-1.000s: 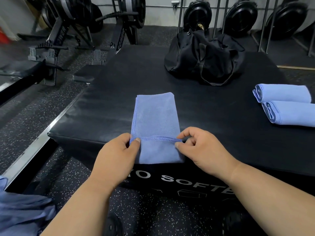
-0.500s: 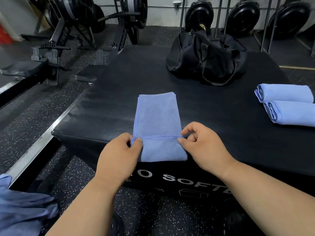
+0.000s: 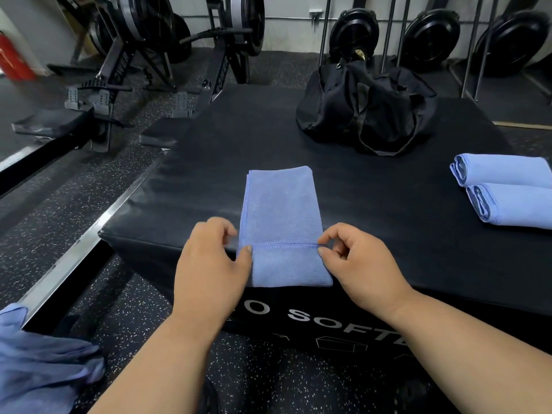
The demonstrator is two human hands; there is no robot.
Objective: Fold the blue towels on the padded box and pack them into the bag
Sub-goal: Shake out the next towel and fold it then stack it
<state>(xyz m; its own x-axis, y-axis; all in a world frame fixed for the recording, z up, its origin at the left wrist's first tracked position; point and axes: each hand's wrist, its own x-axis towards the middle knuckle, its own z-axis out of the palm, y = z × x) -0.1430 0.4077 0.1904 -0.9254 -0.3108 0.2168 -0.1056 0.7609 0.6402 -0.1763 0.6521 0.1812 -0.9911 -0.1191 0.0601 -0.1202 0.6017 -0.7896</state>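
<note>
Near the box [image 3: 388, 234] edge (lettering cut off), both hands [image 3: 209, 270] [image 3: 364, 270] pinch the towel's [image 3: 280, 210] hem.

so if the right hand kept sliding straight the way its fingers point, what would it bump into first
The right hand points leftward across the towel it pinches, so it would likely meet the left hand first, pinching the opposite edge. Only towel lies between them on the box.
</note>
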